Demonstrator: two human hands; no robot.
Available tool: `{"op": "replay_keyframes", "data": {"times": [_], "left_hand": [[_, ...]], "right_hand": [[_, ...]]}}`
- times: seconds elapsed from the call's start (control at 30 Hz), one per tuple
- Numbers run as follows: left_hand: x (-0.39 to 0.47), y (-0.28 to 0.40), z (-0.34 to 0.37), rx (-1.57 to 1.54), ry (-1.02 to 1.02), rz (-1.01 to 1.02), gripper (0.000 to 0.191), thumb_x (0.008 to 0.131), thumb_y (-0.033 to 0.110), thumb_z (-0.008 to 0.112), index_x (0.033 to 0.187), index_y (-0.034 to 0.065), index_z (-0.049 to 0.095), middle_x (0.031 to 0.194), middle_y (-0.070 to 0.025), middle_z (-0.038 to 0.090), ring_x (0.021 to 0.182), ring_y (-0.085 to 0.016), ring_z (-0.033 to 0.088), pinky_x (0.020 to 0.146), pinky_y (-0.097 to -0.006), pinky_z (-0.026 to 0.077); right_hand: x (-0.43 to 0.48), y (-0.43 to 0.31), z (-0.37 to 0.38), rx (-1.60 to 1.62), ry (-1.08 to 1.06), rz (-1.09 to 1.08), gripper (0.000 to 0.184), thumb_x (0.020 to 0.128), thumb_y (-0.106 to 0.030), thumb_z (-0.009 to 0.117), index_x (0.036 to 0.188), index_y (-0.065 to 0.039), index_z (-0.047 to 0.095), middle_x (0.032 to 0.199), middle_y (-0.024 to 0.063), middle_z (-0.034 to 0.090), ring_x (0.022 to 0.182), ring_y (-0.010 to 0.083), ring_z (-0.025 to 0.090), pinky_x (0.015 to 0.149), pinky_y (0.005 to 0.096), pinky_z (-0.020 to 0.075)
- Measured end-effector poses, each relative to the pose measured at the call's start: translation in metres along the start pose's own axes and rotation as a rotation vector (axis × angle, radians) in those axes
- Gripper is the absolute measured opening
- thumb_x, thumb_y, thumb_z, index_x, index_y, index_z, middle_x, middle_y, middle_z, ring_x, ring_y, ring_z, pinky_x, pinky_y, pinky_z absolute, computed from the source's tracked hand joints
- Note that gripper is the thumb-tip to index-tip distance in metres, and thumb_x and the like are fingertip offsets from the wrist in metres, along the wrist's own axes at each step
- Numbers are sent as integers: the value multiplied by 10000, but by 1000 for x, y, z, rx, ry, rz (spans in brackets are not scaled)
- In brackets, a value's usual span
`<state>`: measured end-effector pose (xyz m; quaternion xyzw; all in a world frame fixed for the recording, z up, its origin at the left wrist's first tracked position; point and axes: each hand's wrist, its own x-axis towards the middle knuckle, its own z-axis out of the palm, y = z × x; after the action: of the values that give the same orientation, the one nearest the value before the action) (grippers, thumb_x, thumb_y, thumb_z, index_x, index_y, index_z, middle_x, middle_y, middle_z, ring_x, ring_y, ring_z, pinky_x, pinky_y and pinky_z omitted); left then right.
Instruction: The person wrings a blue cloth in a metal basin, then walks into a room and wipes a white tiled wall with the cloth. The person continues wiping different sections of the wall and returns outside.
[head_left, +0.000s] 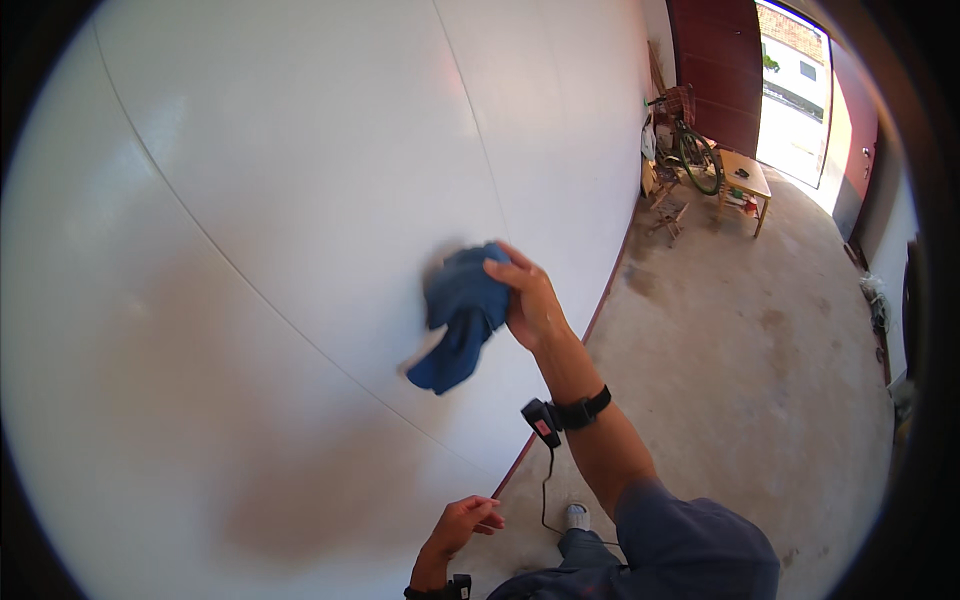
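My right hand (531, 292) is stretched out with a bunched blue cloth (469, 292) in its fingers. The cloth is against or very close to a glossy white wall (315, 165), and one end of it hangs down. Thin curved seam lines cross the wall's surface. Low in the view, my left hand (466, 521) hangs near the foot of the wall with its fingers loosely curled and nothing in them. A black strap with a small device (544, 421) sits on my right forearm, and a cable runs down from it.
A dark red baseboard (619, 262) edges the concrete floor (720, 375). Towards the open doorway (791, 97) stand a bicycle (697, 157), a small wooden table (746, 176) and a folding stool (670, 217). A plastic bag (874, 296) lies along the right side.
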<state>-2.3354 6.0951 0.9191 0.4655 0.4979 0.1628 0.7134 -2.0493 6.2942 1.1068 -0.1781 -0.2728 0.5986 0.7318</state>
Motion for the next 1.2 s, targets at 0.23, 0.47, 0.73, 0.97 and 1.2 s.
{"op": "replay_keyframes", "data": {"times": [0.23, 0.47, 0.73, 0.97, 1.2], "left_hand": [[4, 15, -15, -84, 86, 4, 317, 1104, 206, 542, 1245, -50, 665, 995, -187, 762, 944, -274, 761, 879, -391, 618], [46, -4, -34, -111, 116, -74, 309, 1110, 205, 533, 1231, -43, 670, 992, -170, 766, 946, -263, 759, 875, -377, 608], [80, -26, -34, -76, 50, -173, 335, 1102, 257, 564, 1250, -19, 680, 1017, -134, 773, 960, -227, 753, 871, -349, 594], [44, 2, -42, 19, -10, -153, 314, 1108, 208, 544, 1255, -36, 677, 1016, -150, 768, 981, -237, 750, 894, -354, 599], [26, -8, -64, 46, -6, -160, 336, 1109, 245, 548, 1268, -17, 687, 1033, -135, 777, 992, -219, 748, 909, -353, 583]], "right_hand": [[125, -43, 117, -1269, 32, -1046, 1028, 894, -421, 809, 1659, -19, 253, 1534, 245, 497, 1403, 379, 483, 1197, 459, 348], [159, 89, -45, -897, 285, -945, 871, 933, -297, 781, 1601, 51, 343, 1558, 290, 468, 1451, 448, 431, 1215, 473, 317], [56, 268, -246, -592, 934, 124, 963, 977, -622, 629, 1610, 45, 342, 1524, 305, 508, 1386, 413, 512, 1191, 440, 362], [89, 145, -45, -746, 484, -606, 775, 1039, -429, 610, 1598, 49, 365, 1426, 251, 531, 1333, 388, 430, 1169, 448, 328], [189, 15, 43, -894, 355, -1144, 674, 977, -469, 655, 1480, -28, 573, 1408, 202, 608, 1277, 428, 509, 1112, 473, 418]]}}
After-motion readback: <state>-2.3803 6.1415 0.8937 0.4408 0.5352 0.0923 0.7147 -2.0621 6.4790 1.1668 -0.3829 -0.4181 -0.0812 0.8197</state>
